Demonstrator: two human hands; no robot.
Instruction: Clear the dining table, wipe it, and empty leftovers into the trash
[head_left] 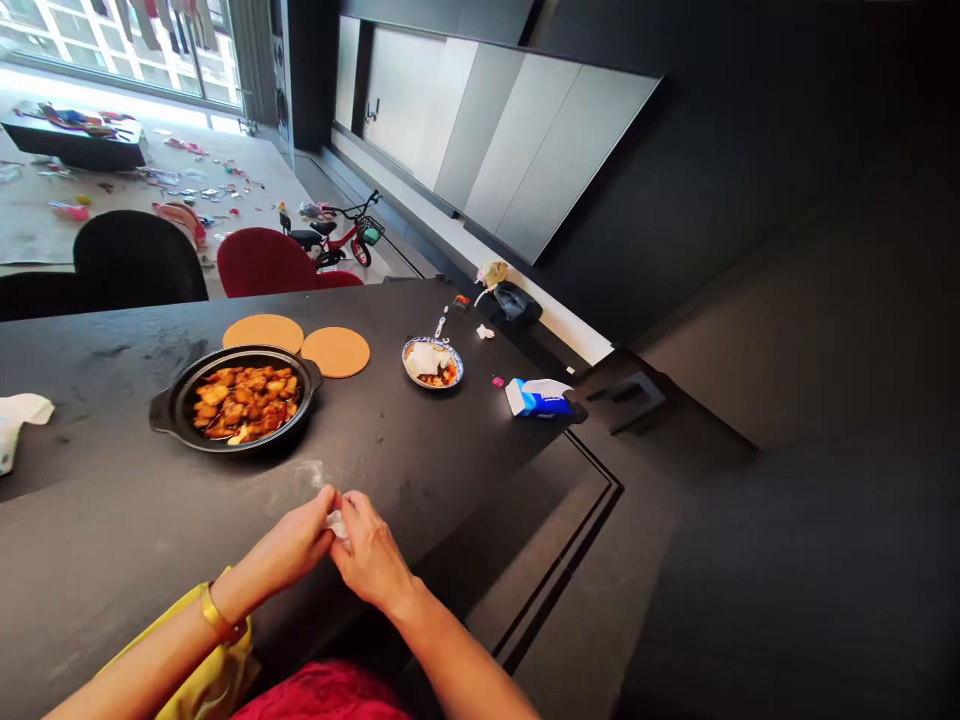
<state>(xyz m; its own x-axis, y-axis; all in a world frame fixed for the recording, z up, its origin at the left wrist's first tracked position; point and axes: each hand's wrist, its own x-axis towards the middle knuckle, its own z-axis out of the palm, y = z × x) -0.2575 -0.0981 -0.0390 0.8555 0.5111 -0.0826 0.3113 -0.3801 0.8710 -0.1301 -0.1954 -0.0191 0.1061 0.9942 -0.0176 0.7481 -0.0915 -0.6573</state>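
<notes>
My left hand [294, 545] and my right hand [371, 555] meet at the near edge of a black table [420, 470]. Both are closed around a small crumpled white tissue [337, 523], which shows only between the fingers. A gold bangle [215, 615] sits on my left wrist. Beyond the hands stands a black two-handled pan [236, 399] full of orange-brown fried pieces in sauce.
Two round cork mats [335, 351] lie behind the pan. A patterned bowl [432, 362] with food scraps and tissue sits to the right, a blue-white tissue pack [536, 397] by the table's edge. White tissue [19, 415] lies far left. Chairs [139, 257] and a child's bicycle [337, 235] stand beyond.
</notes>
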